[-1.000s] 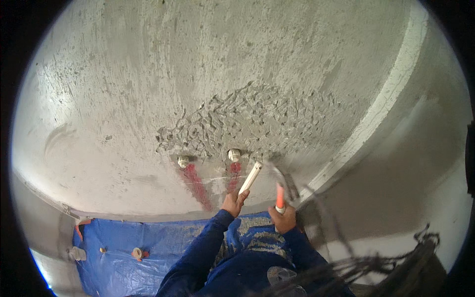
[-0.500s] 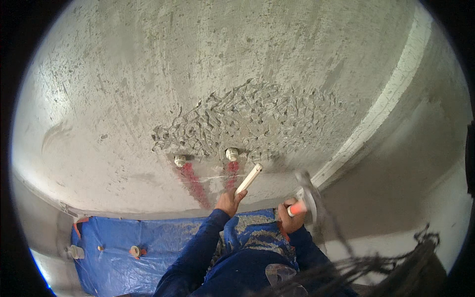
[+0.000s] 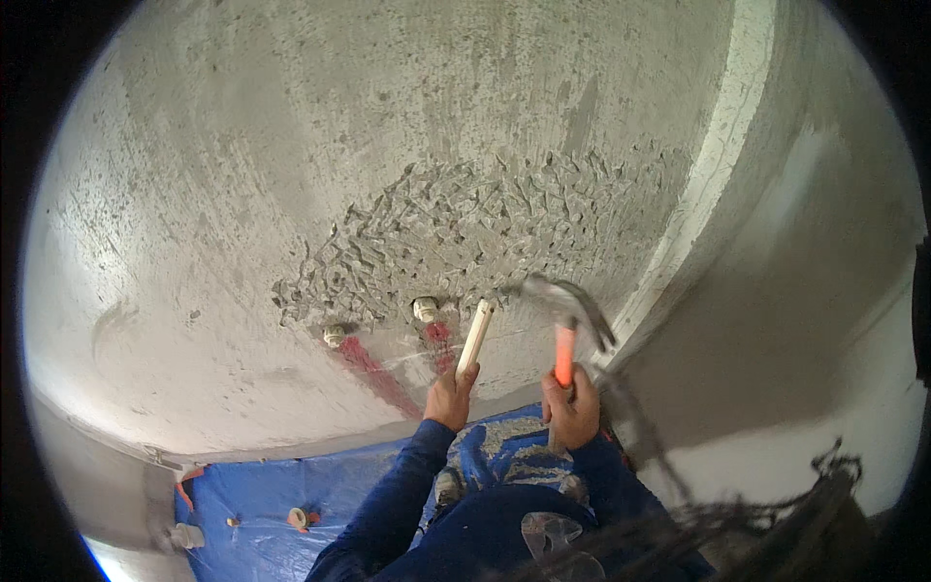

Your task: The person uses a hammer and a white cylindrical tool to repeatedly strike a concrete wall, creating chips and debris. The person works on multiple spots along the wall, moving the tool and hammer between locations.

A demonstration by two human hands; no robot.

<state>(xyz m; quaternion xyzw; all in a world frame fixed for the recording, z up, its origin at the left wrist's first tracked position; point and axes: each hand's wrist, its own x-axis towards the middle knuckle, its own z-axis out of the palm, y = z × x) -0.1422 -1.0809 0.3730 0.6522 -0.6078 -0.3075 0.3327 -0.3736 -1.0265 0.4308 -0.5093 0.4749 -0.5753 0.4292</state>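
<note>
A pale chisel (image 3: 474,339) stood against a grey plastered wall (image 3: 291,145), its tip at the lower edge of a chipped, roughened patch (image 3: 465,233) in the plaster. The left hand (image 3: 450,398) was closed around the lower end of the chisel, holding it slanted up toward the patch. Just to the right of the chisel, the right hand (image 3: 572,407) was clenched around the orange handle of a hammer (image 3: 565,335). The hammer's metal head was blurred and sat close beside the top of the chisel; whether the two touched could not be told.

Left of the chisel tip, two small round pipe fittings (image 3: 425,309) poked out of the wall along the bottom of the patch. Red paint marks (image 3: 373,369) ran down the wall below them. Both forearms wore dark blue sleeves (image 3: 402,485) coming up from the lower edge of the view.

Below the chisel, a blue tarpaulin (image 3: 252,495) covered the floor at the foot of the wall, dusted with grey rubble near the person's legs. A small orange and white scrap (image 3: 301,518) lay on the tarpaulin, well to the left. Right of the hammer, a pale vertical strip (image 3: 718,165) marked the corner of the wall.
</note>
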